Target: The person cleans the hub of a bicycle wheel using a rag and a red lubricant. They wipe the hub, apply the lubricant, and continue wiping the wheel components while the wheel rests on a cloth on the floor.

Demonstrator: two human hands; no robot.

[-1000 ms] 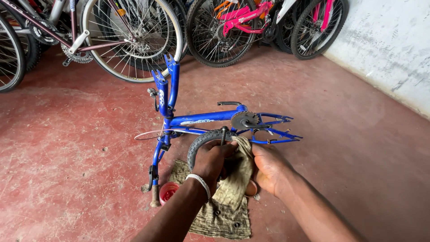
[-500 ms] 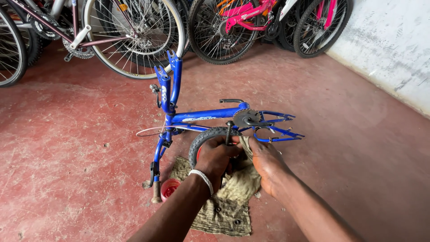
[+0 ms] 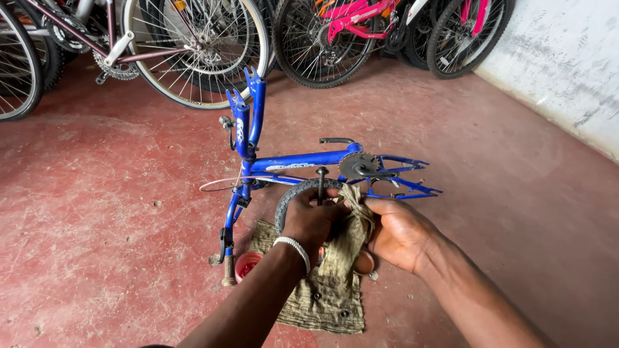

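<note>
Bolt-like dark metal rod stands nearly upright, its long axis vertical and its rounded head pointing up, just in front of the blue bicycle frame lying on the red floor. The left hand is clenched around its lower end. The right hand grasps an olive rag bunched against the rod. A curved black tyre piece seems to sit behind the left knuckles, though that is hard to tell. Another rag lies below, beside a small red cup.
</note>
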